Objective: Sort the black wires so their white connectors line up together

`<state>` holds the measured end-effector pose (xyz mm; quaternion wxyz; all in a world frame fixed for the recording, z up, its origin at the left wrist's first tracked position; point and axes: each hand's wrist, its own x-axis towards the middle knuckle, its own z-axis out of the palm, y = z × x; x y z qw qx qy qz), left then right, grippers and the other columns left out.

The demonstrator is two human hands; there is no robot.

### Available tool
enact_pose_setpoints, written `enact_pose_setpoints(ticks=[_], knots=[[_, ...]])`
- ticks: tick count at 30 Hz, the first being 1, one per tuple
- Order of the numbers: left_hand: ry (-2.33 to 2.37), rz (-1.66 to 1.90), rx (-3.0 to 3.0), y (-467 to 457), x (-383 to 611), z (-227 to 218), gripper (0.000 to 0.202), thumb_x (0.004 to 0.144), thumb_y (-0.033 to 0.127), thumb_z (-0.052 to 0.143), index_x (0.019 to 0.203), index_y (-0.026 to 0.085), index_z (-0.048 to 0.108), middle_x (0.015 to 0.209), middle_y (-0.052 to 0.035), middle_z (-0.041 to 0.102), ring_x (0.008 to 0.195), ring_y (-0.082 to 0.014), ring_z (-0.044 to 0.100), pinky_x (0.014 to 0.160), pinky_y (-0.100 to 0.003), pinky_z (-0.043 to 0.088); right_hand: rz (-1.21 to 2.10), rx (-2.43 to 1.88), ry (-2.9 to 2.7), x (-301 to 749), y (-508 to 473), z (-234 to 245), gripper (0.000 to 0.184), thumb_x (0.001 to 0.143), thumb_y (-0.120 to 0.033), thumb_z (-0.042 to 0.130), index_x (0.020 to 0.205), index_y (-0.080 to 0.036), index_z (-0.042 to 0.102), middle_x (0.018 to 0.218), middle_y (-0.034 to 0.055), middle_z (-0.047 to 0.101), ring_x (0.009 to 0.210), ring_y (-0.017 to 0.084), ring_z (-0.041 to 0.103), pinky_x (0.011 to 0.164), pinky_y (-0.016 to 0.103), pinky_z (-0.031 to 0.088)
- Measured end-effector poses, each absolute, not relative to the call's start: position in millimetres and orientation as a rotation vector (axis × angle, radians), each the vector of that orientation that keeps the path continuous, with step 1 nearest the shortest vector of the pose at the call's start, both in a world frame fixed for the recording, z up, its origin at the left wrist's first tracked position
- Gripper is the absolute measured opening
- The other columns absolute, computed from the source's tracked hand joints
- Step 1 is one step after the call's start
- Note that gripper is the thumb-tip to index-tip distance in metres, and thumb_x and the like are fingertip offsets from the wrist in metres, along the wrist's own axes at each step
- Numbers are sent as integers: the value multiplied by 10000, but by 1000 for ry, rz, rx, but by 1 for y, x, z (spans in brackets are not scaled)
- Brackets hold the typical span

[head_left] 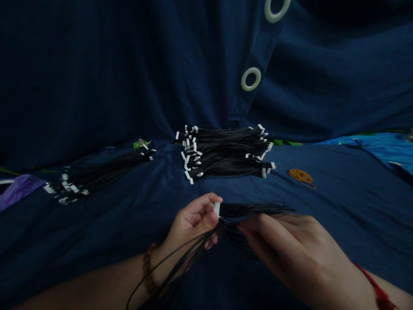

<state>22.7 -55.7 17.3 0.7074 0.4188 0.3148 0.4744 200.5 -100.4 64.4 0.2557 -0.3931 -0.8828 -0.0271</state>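
My left hand [196,219] pinches a white connector [217,209] between thumb and fingers. A row of thin black wires [248,209] runs from that connector to the right. More loose black wires [185,254] pass below the thumb and hang down across my left wrist. My right hand [290,245] is closed, its thumb and forefinger pressed together on the black wires just right of the connector. The far ends of the wires are partly hidden behind my right hand.
Several bundles of black cables with white connectors [226,150] lie stacked ahead on the dark blue cloth [342,193]. Another cable bundle [106,172] lies at the left. Yellow-brown rubber bands [300,175] lie at the right. A dark blue curtain [145,64] with pale rings hangs behind.
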Motion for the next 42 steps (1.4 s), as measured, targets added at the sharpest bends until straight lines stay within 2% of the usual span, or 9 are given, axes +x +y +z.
enact_pose_setpoints(ticks=[2,7,17,27,32,35,38,40,42], knots=[[683,1055,949,-55,23,15,342,639,388,722,924,219,637,608,56,488,377,-17,485,316,-81,326,-133,-996,-2438,201,-102,65,162,890,-100,361,799,-176,472,636,-5,553,534,126,500,509,269,334],[687,1019,980,-54,21,14,332,658,382,709,943,226,641,638,47,499,374,-22,485,314,-98,328,-436,-918,-2467,201,-106,67,306,925,-143,199,1032,-135,485,815,89,642,634,178,583,541,298,410],[682,970,994,-55,22,16,334,654,369,713,943,217,641,645,44,500,365,-15,466,309,-104,313,-418,-930,-2497,197,-106,68,295,914,-122,251,963,-108,541,752,81,649,597,170,605,511,279,469],[691,909,1005,-53,22,15,320,671,357,700,951,213,644,630,48,498,381,-16,467,320,-97,329,-327,-1015,-2475,195,-102,57,264,921,-140,263,968,-155,522,766,51,631,614,167,577,532,289,425],[787,1051,886,-42,21,18,267,706,233,671,968,201,631,675,34,523,407,-14,486,334,-87,330,-634,-1049,-2417,203,-109,79,177,895,-181,355,980,-170,509,825,72,621,655,191,555,580,317,397],[790,1086,842,-37,19,21,265,700,155,652,963,184,631,692,26,529,415,-17,488,345,-96,340,-655,-957,-2583,206,-116,80,253,897,-162,278,846,-224,519,658,15,581,496,168,497,461,300,338],[782,1143,797,-37,18,23,281,678,108,645,949,184,637,715,26,533,424,-15,493,355,-97,341,-622,-910,-2794,202,-119,67,143,822,-162,428,752,-239,526,543,-25,526,401,165,447,379,305,276],[762,1164,789,-38,17,23,295,668,98,646,949,190,641,727,26,536,434,-15,495,364,-97,346,-610,-911,-2882,195,-119,57,43,742,-196,564,757,-235,552,588,-28,556,433,167,472,389,310,307],[758,1181,800,-37,17,22,316,662,101,651,964,190,641,722,26,536,446,-18,497,373,-100,354,-513,-845,-2983,189,-118,53,74,707,-230,630,718,-226,556,634,-31,568,481,160,488,415,306,337]])
